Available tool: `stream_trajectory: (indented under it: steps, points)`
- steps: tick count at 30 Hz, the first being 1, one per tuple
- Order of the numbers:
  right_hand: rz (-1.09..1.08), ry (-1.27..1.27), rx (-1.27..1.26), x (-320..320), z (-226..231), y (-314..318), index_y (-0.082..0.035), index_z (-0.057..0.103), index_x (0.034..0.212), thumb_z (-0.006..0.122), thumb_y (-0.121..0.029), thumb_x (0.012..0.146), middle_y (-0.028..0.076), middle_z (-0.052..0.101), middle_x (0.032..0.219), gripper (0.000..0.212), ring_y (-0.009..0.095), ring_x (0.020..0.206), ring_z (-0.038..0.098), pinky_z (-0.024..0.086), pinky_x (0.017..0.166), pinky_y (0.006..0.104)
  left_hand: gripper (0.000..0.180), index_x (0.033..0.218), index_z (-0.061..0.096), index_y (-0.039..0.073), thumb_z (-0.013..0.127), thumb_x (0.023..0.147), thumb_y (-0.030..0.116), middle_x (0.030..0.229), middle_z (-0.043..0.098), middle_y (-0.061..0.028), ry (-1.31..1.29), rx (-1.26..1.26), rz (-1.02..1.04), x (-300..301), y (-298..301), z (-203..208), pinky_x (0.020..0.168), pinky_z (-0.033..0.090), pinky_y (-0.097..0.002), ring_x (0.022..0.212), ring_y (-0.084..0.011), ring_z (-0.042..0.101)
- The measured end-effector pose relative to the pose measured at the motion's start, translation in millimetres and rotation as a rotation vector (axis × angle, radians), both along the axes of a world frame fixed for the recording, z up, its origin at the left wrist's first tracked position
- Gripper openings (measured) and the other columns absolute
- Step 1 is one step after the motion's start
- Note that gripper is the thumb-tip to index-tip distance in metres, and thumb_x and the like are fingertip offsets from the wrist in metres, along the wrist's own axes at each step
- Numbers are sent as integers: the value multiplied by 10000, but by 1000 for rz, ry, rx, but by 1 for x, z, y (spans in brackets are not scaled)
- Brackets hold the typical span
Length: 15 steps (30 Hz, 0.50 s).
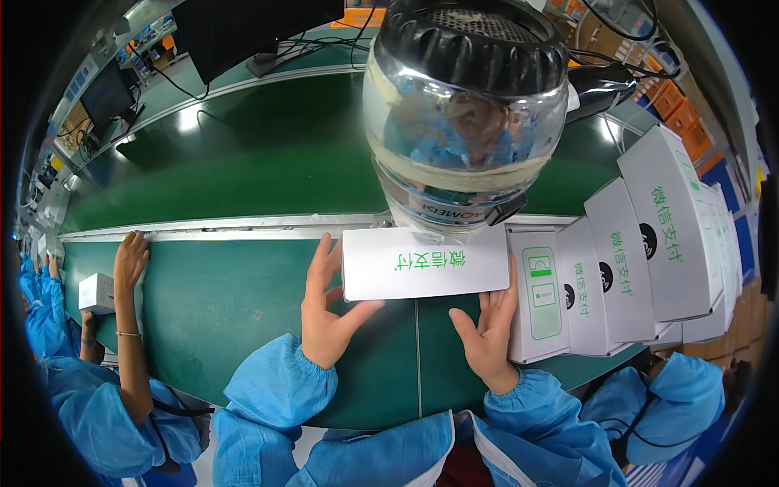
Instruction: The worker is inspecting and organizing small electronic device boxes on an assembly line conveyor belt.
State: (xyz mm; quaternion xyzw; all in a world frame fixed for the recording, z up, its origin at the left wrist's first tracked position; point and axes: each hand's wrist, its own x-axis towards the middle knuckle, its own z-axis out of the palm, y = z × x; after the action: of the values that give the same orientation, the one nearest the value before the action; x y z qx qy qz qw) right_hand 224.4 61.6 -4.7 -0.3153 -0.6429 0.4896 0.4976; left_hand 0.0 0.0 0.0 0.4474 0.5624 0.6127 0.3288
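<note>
A long white cardboard box (426, 280) with green print lies crosswise in front of me, just beyond the middle of the green worktop. At its left end is my left hand (326, 312), fingers along the end and thumb out by the near edge. My right hand (493, 337) has its fingers against the right end, its thumb spread apart. Between them the two hands grip the box. Over its far side hangs a clear rounded plastic canister (462, 154) with a ribbed black cap, which hides part of the box's far edge.
Several white boxes (613, 268) lean in a row close by my right hand. A metal rail (243, 229) borders a green conveyor belt (243, 166). At left, a co-worker's hand (131, 258) rests by the rail, near a small white box (97, 294). A dark monitor (251, 32) stands behind.
</note>
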Motion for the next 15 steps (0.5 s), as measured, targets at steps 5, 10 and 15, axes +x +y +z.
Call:
stream_trajectory:
  steps: [5, 10, 15]
  points:
    - [6, -6, -10, 1, 2, 0, 41, -34, 1542, 688, -9, 861, 210, 159, 1560, 994, 300, 1457, 230, 137, 1213, 442, 1040, 1564, 210, 100, 836, 734, 75, 1493, 428, -212, -11, -7, 9, 2, 1, 0, 989, 492, -410, 1345, -301, 476]
    - [-1, -12, -10, 2, 3, 0, 40, -36, 1543, 687, -8, 862, 205, 153, 1563, 994, 295, 1459, 226, 137, 1213, 443, 1036, 1565, 207, 101, 829, 737, 71, 1496, 427, -209, -15, -8, 0, 1, 1, 0, 994, 485, -414, 1352, -299, 469]
    - [2, -15, -17, 1, 3, 0, 39, -39, 1543, 687, -9, 864, 206, 150, 1563, 995, 294, 1460, 223, 138, 1214, 444, 1036, 1567, 206, 108, 826, 737, 74, 1500, 428, -200, -15, -17, -1, 1, 0, 1, 997, 476, -420, 1358, -298, 462]
